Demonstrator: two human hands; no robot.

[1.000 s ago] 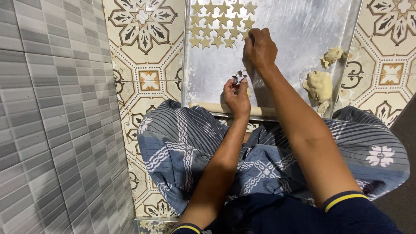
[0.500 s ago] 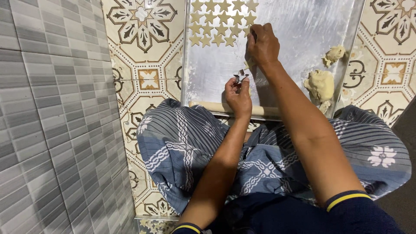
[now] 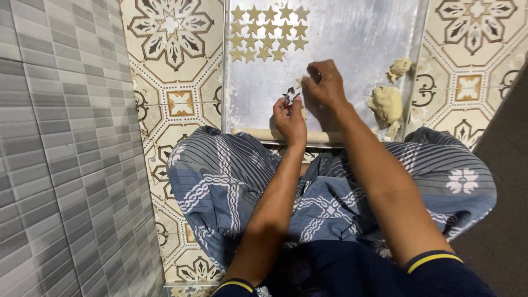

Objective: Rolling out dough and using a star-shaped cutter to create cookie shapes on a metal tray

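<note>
Right hand (image 3: 325,83) back from the star rows (image 3: 268,33), pinching a fresh star beside the left hand's (image 3: 290,116) gripped cutter (image 3: 290,94): another piece out.

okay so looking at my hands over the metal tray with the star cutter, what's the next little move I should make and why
Probably carry the dough star pinched in your right hand up to the star rows and set it at the short bottom row's right end. That row has room, and your left hand holds the small star cutter clear of the tray.
</note>
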